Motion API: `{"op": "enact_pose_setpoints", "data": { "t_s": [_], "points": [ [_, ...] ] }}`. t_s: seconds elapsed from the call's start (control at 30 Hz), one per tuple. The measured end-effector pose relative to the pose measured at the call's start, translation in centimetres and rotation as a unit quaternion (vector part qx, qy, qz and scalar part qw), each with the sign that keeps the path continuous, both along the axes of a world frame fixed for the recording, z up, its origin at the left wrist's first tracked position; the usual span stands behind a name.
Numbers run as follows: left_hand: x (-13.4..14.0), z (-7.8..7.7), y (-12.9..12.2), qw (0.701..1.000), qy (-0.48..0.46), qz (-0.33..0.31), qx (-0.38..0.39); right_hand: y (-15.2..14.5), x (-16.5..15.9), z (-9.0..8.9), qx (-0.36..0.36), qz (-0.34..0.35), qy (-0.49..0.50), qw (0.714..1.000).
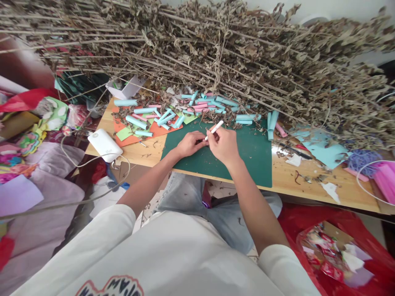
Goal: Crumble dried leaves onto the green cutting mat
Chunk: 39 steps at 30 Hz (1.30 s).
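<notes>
White pen [218, 126] slants in the right hand [225, 144], whose fingers pinch close around it above the green mat [253, 162] on the wooden counter [285, 181]. From where I stand, the left hand [191, 144] rests on the mat just beside the pen's lower end, fingers bent, though I cannot tell whether they hold anything. Blue and pink paper rolls [135, 121] lie scattered beyond, before heaped dry stalks [185, 49].

Layout, table [284, 177] seen from above.
Mat [254, 164] mid-table, left hand [189, 144] and right hand [225, 146] over it, pen [218, 126] in right. Paper tubes [166, 119] mostly behind-left, some on sheets [125, 133]; stalks [197, 53] behind. Power bank [105, 144] at left edge; yarn [365, 160] far right. Wrappers [331, 248] in bag [293, 220], below right.
</notes>
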State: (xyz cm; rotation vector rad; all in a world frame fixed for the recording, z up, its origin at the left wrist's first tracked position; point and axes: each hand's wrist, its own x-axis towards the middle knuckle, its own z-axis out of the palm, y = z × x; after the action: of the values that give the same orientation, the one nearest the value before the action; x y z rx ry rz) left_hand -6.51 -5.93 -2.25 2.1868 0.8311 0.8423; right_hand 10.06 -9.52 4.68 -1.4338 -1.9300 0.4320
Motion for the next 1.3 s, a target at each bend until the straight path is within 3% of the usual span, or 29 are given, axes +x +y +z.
{"op": "enact_pose_setpoints", "data": {
  "t_s": [0.53, 0.93, 1.3],
  "points": [
    [0.03, 0.04, 0.10, 1.000, 0.004, 0.008, 0.004, 0.23, -0.05, 0.19, -0.029, 0.003, 0.053, 0.998],
    [0.04, 0.07, 0.12, 1.000, 0.001, 0.003, -0.006, 0.20, 0.13, 0.38, 0.001, 0.012, -0.014, 1.000],
    [0.06, 0.40, 0.03, 1.000, -0.001, 0.008, 0.002, 0.38, 0.29, 0.80, 0.013, 0.007, 0.021, 1.000]
  ]
}}
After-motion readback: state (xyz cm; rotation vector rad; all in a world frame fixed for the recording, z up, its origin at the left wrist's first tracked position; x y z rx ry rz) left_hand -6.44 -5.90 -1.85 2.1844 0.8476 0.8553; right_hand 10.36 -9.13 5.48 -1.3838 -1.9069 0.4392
